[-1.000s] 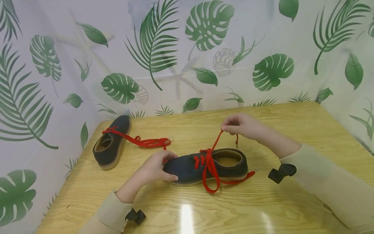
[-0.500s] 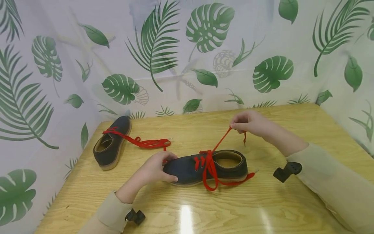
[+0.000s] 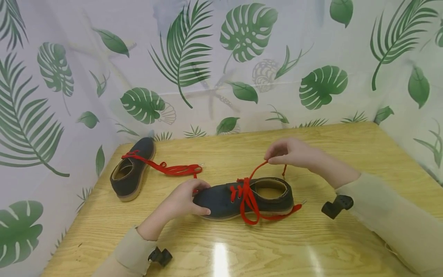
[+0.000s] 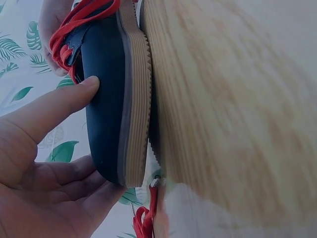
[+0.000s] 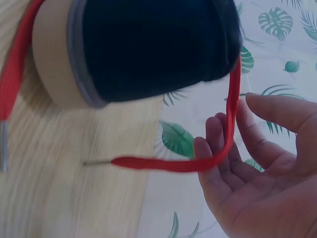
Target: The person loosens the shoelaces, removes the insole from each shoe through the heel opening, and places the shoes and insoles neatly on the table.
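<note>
A dark navy shoe [image 3: 218, 198] with red laces lies sole down on the table, its toe to the left. My left hand [image 3: 183, 198] grips the toe; in the left wrist view the thumb [image 4: 74, 99] presses the upper and the fingers lie round the tip. Above the heel opening, my right hand [image 3: 290, 154] pinches one red shoelace [image 3: 257, 167] between thumb and fingertips. That lace hangs slackly curved, and its free end [image 5: 158, 164] dangles past the fingers in the right wrist view. A red loop [image 3: 250, 219] and another lace end [image 3: 292, 211] lie along the shoe's near side.
A second navy shoe [image 3: 133, 169] stands at the back left, its red laces [image 3: 176, 169] stretched right across the wooden table [image 3: 277, 250]. A leaf-patterned cloth [image 3: 214, 92] rises along the back and sides.
My right hand drew the shoelace up and to the right until taut, then came back left and slightly down, so the lace slackened. My left hand and both shoes stayed put.
</note>
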`<control>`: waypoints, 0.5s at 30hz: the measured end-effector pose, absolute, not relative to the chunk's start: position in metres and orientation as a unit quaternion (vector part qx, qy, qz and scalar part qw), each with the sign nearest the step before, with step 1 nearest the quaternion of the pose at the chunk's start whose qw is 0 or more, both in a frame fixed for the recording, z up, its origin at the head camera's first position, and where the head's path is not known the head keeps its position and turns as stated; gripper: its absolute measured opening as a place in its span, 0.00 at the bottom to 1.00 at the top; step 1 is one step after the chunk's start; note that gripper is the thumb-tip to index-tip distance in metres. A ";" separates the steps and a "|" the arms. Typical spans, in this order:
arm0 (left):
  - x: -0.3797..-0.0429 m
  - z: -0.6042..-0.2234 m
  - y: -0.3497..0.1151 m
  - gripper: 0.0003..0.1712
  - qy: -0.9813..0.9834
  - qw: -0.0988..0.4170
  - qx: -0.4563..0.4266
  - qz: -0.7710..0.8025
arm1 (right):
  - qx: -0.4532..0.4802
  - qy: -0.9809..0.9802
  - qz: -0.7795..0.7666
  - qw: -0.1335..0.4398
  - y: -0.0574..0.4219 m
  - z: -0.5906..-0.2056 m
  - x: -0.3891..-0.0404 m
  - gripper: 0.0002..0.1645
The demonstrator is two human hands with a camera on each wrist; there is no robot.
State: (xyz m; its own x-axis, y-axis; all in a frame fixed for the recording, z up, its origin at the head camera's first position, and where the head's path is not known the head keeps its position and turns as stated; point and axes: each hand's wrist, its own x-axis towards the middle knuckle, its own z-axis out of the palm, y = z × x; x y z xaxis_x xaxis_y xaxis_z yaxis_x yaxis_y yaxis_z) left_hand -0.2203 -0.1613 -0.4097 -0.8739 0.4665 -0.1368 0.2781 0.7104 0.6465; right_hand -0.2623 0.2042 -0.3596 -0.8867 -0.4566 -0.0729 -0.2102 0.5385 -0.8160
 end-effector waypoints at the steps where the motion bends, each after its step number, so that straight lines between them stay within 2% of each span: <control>1: -0.220 -0.409 -0.161 0.37 0.913 0.147 0.204 0.321 | -0.196 0.867 -0.436 0.141 0.202 -0.360 -0.262 0.12; 8: -0.219 -0.409 -0.161 0.37 0.914 0.147 0.197 0.322 | -0.225 0.870 -0.413 0.150 0.185 -0.361 -0.258 0.12; 15: -0.220 -0.410 -0.161 0.37 0.914 0.149 0.197 0.323 | -0.293 0.862 -0.391 0.137 0.173 -0.364 -0.255 0.13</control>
